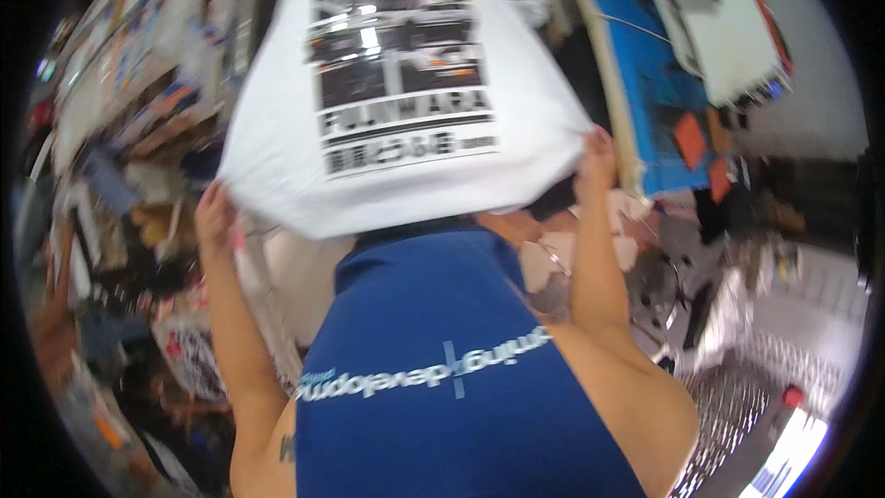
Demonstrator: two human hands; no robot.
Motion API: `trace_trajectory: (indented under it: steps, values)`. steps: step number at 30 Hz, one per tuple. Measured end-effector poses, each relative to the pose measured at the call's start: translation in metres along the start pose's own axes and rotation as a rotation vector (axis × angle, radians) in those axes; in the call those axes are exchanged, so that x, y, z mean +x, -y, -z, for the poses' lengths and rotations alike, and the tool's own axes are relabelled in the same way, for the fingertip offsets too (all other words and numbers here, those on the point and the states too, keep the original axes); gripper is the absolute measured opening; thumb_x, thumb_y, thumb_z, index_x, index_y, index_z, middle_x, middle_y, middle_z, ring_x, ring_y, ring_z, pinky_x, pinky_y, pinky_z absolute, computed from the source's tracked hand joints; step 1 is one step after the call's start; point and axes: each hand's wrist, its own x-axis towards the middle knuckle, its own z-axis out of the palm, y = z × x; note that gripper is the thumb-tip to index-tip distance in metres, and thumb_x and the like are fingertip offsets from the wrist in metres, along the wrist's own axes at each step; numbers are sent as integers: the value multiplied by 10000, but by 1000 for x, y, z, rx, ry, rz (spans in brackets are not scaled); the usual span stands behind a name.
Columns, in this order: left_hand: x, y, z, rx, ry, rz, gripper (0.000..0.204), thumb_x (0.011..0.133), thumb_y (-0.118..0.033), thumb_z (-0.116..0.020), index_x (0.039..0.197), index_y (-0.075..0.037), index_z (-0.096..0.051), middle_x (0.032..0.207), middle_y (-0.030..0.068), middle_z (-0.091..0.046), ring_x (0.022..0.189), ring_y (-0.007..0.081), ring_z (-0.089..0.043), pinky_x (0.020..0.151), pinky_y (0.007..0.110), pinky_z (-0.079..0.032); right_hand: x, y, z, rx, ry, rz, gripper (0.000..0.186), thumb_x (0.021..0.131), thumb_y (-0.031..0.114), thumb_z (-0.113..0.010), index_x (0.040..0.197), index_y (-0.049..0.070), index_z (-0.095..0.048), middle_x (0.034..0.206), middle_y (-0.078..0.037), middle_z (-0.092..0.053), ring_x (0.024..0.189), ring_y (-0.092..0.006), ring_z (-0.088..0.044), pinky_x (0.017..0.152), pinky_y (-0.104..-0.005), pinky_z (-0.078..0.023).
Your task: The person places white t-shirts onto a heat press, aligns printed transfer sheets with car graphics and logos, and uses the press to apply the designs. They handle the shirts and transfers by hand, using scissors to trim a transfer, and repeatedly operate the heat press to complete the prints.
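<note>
A white T-shirt with a large black, grey and red print spreads out in front of me. Its near edge is pulled wide between my two hands. At its left corner, my left hand is closed on the cloth. My right hand pinches the opposite corner, a little farther away. Both forearms reach forward on either side of my blue sleeveless top. The shirt's far end runs out of the picture, and whatever lies beneath it is hidden. Motion blurs the fingers somewhat.
A blue panel with a pale wooden frame stands to the right, with a white board beyond it. Cluttered shelves line the left. Near my left elbow lies a white printed cloth. A patterned floor shows at lower right.
</note>
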Motion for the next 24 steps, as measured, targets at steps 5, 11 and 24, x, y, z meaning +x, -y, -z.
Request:
trace_trajectory:
  steps: [5, 11, 24]
  values:
    - [-8, -5, -10, -234, 112, -3, 332, 1042, -149, -647, 1331, 13, -629, 1146, 45, -723, 1005, 161, -692, 906, 301, -553, 6, 4, 10, 52, 236, -184, 388, 982, 178, -755, 1279, -57, -667, 1188, -141, -728, 1052, -193, -686, 939, -321, -543]
    - [-9, -1, -11, -135, 79, 150, 352, 1065, -239, -633, 1316, 8, -636, 1204, 64, -727, 1064, 169, -689, 965, 325, -539, 4, 10, 18, 21, 330, -362, 306, 1006, 225, -735, 1175, -25, -686, 1089, -104, -732, 980, -178, -688, 880, -322, -553]
    - [-2, 21, -1, -146, 74, 156, 220, 1063, -168, -621, 1232, -27, -611, 1048, 26, -730, 880, 108, -710, 764, 267, -579, 3, -11, 14, 41, 39, -134, 302, 1002, 233, -739, 1118, -46, -734, 1026, -63, -733, 925, -130, -637, 871, -269, -500]
